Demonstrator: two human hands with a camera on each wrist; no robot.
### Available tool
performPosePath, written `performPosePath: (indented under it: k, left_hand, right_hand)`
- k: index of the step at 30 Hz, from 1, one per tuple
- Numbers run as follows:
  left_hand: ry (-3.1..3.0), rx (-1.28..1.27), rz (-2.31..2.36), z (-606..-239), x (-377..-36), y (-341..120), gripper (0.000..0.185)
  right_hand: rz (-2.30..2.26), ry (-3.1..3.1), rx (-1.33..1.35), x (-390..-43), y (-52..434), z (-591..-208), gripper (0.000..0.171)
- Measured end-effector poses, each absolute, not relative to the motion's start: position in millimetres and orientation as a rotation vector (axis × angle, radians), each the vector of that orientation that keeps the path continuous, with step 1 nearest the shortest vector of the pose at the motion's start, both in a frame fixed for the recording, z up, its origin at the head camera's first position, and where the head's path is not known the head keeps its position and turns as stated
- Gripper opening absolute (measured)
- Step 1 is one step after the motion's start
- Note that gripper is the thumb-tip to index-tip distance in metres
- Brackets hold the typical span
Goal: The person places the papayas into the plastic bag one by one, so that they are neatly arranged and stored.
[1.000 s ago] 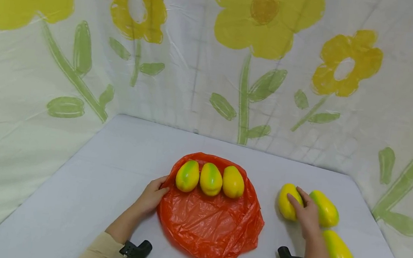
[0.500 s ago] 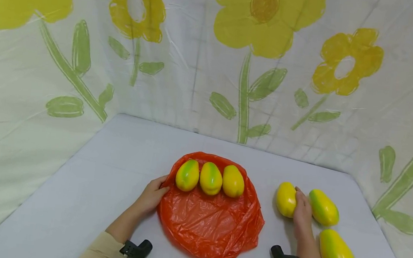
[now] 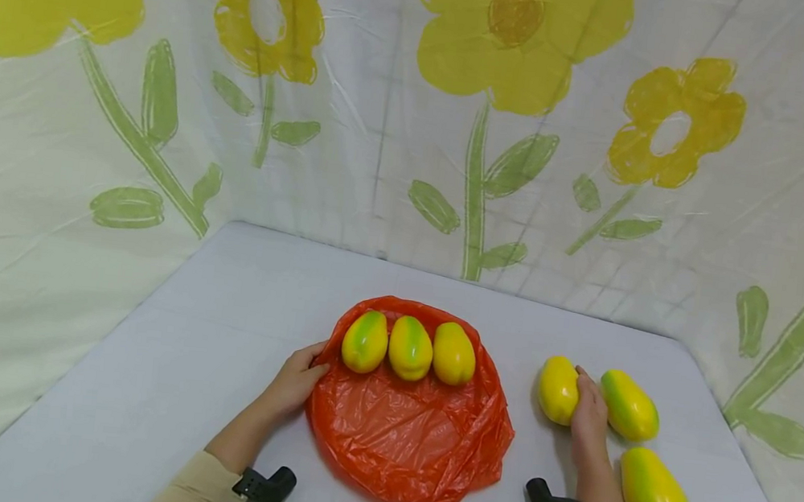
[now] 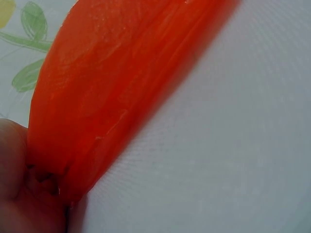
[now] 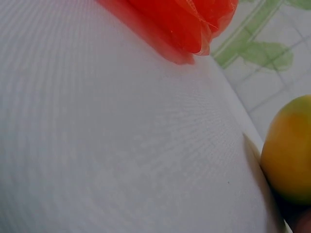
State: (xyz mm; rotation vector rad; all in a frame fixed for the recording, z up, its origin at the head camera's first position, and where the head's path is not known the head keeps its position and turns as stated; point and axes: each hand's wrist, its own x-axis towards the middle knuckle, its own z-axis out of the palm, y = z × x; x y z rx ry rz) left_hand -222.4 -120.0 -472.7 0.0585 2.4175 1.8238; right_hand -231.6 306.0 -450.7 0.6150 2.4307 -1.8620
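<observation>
A red plastic bag [image 3: 399,437] lies spread on the table with its mouth wide. Three yellow-green papayas [image 3: 410,349] sit in a row along its far side. My left hand [image 3: 296,382] pinches the bag's left rim; the left wrist view shows the red film [image 4: 97,87] bunched at the thumb and fingers. To the right of the bag, my right hand [image 3: 590,415] stands on edge against the right side of a loose papaya [image 3: 558,390], its visible fingers straight. The thumb is hidden there. In the right wrist view this papaya [image 5: 291,150] shows at the right edge.
Two more papayas lie to the right of my right hand, one farther back [image 3: 630,405] and one nearer [image 3: 658,498]. The white table [image 3: 224,290] ends at a flower-printed cloth wall [image 3: 353,157]. A black wrist-worn device [image 3: 266,486] sits on each wrist.
My right hand has shifted left and turned on edge; its thumb, earlier over the papaya, is out of sight. That papaya moved slightly left. The left hand and bag stay still.
</observation>
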Motion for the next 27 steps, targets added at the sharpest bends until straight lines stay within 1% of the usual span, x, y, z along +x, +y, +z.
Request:
performPosePath:
  k: [6, 11, 21, 27]
  left_hand:
    - [2.413, 0.044, 1.822, -473, -222, -119, 0.044]
    - [2.414, 0.050, 1.816, -473, -223, -119, 0.044]
    - [2.415, 0.046, 1.817, -472, -223, -120, 0.044]
    - [2.422, 0.026, 1.816, -473, -222, -120, 0.044]
  right_hand:
    - [-1.836, 2.419, 0.602, -233, 306, -448, 0.065]
    - [-1.837, 2.423, 0.576, -233, 302, -438, 0.063]
    - [-2.071, 2.250, 0.596, -229, 283, -411, 0.059]
    - [-2.146, 2.209, 0.485, -221, 267, -395, 0.061]
